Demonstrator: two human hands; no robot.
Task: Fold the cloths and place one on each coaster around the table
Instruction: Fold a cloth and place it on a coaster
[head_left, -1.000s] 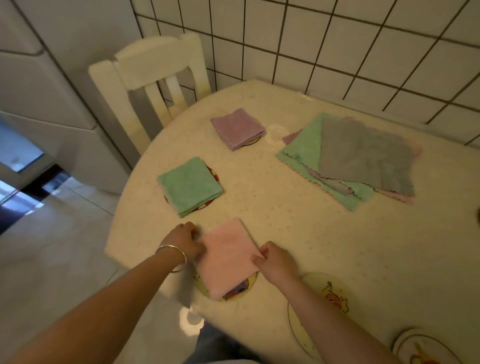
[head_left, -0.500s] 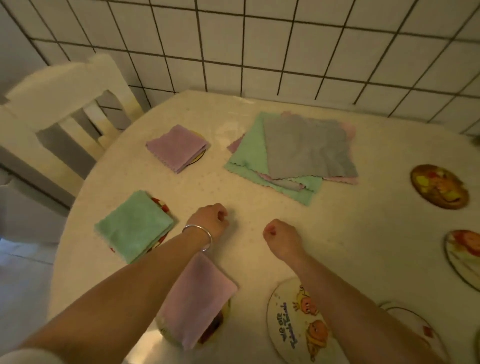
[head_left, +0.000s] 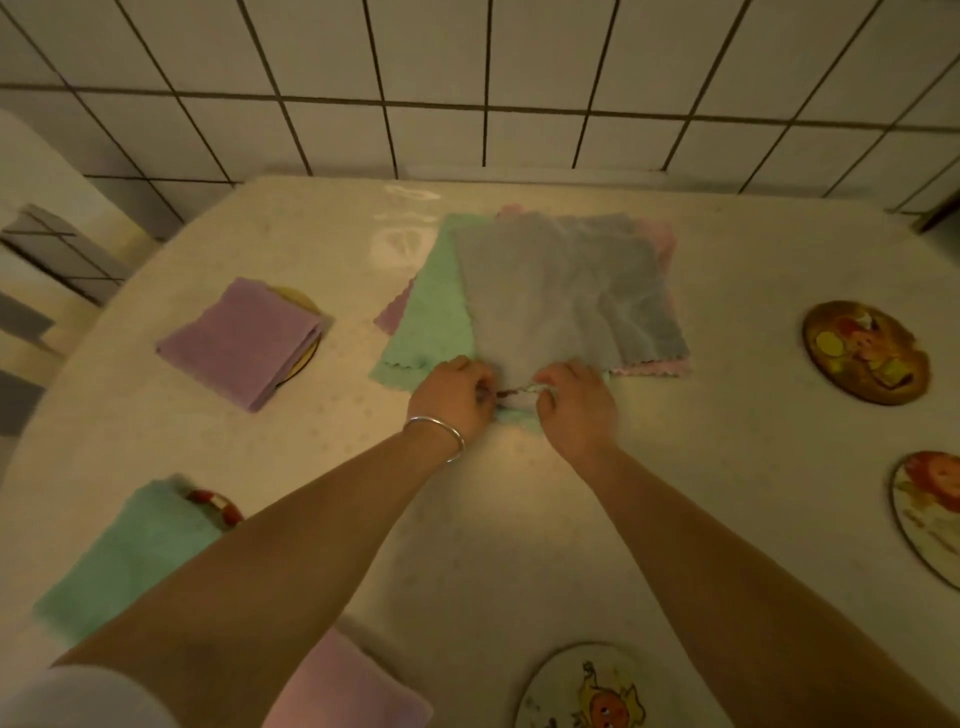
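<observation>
Head view: left hand (head_left: 454, 397) and right hand (head_left: 574, 402), each grip pinched on the near edge of the grey cloth (head_left: 566, 291) topping the unfolded stack, likely to peel that layer free for folding.

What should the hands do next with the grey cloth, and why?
Probably lift the near edge of the grey cloth and peel it off the pile. Both the left hand and right hand already pinch that edge, the cloth lies flat on top of the unfolded green cloth, and bare coasters wait at the right.
</observation>
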